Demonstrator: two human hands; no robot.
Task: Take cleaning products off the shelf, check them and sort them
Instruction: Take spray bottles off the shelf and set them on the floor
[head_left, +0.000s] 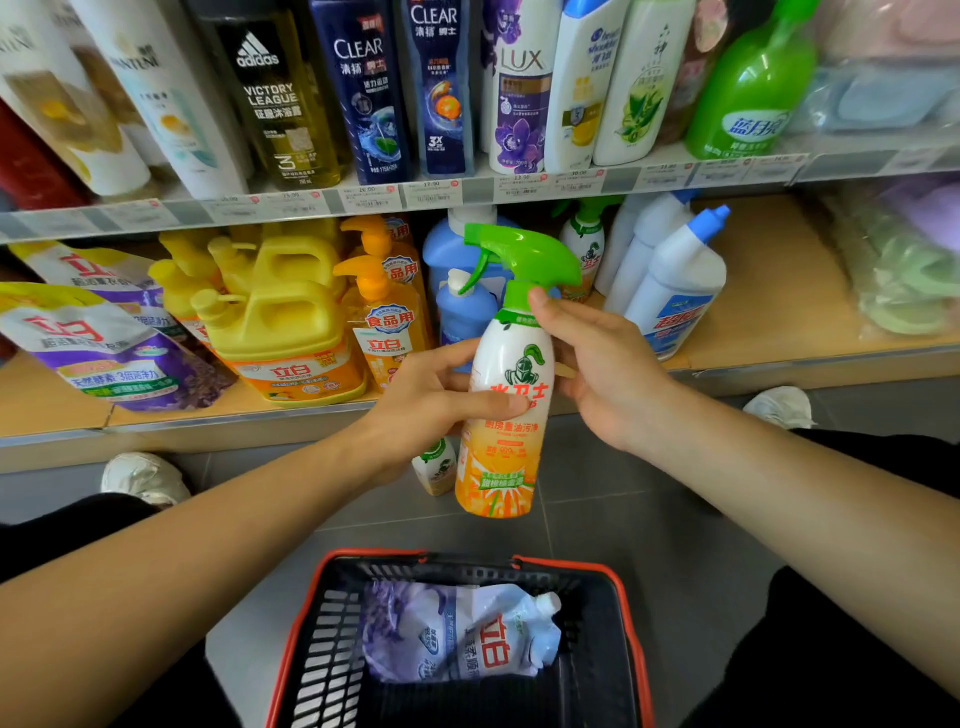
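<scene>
A white and orange spray bottle (506, 415) with a green trigger head is held upright in front of the lower shelf (769, 291). My left hand (431, 405) wraps around its middle from the left, thumb across the label. My right hand (597, 364) grips it near the neck from the right, thumb at the green collar. Below on the floor sits a black basket with a red rim (631, 623), holding a purple and white refill pouch (457, 634).
The lower shelf carries yellow detergent jugs (291, 322), orange pump bottles (384, 322), purple pouches (104, 338), blue bottles (462, 306) and white bottles with blue caps (675, 280). Shampoo bottles (363, 88) line the upper shelf. A small bottle (436, 467) stands on the grey floor. White shoes (143, 478) flank the shelf base.
</scene>
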